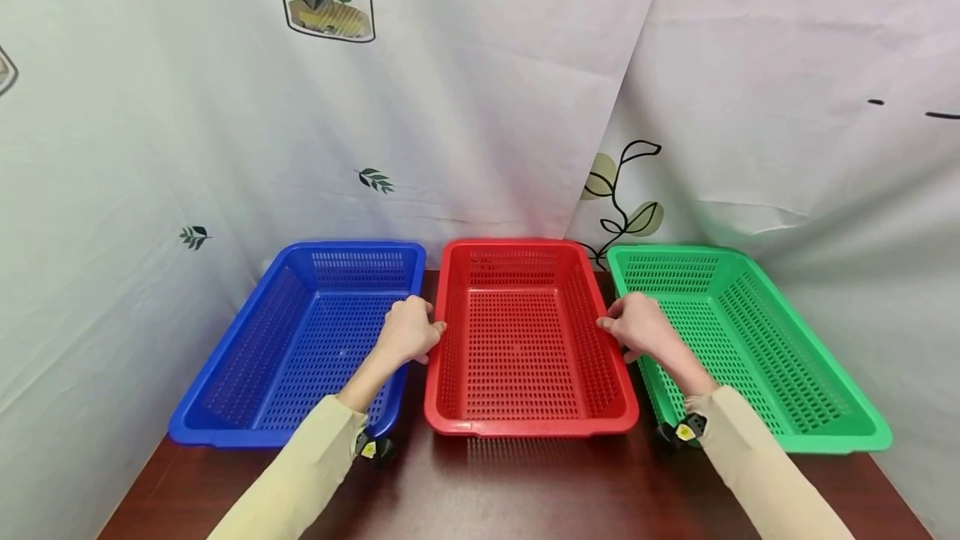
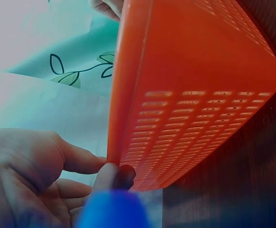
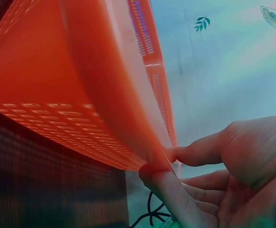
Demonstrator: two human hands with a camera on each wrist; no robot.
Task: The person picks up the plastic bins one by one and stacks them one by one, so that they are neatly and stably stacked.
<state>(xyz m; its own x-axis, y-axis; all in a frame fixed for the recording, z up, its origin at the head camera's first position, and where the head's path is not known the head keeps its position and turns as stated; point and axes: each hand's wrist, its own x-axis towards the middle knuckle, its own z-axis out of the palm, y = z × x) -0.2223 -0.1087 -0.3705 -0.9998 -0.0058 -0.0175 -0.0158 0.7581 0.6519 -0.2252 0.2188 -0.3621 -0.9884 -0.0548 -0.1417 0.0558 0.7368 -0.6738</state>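
Observation:
Between two other baskets, a red plastic basket [image 1: 517,348] with slotted walls sits in the middle of the head view. My left hand [image 1: 408,330] pinches its left rim, thumb on the inner side and fingers beneath the edge. On the opposite side my right hand [image 1: 641,325] pinches the right rim in the same way. The left wrist view shows the thumb and index finger [image 2: 83,159] meeting at the rim of the red basket [image 2: 185,61]. In the right wrist view, thumb and finger [image 3: 202,152] close on the basket's other rim [image 3: 123,90].
A blue basket [image 1: 300,252] stands at the left and a green basket [image 1: 832,442] at the right, both close beside the red one. All are on a dark brown wooden table [image 1: 525,490]. Behind hangs a white curtain [image 1: 480,107] with plant prints.

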